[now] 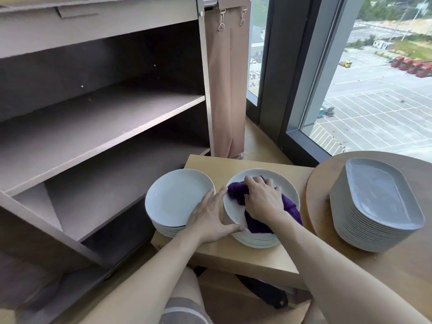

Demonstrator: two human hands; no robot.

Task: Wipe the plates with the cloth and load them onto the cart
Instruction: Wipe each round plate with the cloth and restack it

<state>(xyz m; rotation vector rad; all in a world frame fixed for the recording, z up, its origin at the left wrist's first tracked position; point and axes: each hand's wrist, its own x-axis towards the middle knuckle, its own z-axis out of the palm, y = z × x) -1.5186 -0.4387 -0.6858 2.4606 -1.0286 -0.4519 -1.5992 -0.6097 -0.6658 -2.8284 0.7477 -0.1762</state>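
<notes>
Single head view, wide-angle, looking forward-down, close over low table point(233, 256); cart point(93, 127) left, window point(374, 101) right.

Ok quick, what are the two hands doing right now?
Left hand: open, straight fingers against the stack of round pale grey plates under the purple cloth.
Right hand: gripping that cloth, bunched up.

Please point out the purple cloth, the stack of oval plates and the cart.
purple cloth point(257, 225), head view: its lower fold
stack of oval plates point(383, 195), head view: top plate
cart point(105, 122), head view: middle shelf
</notes>
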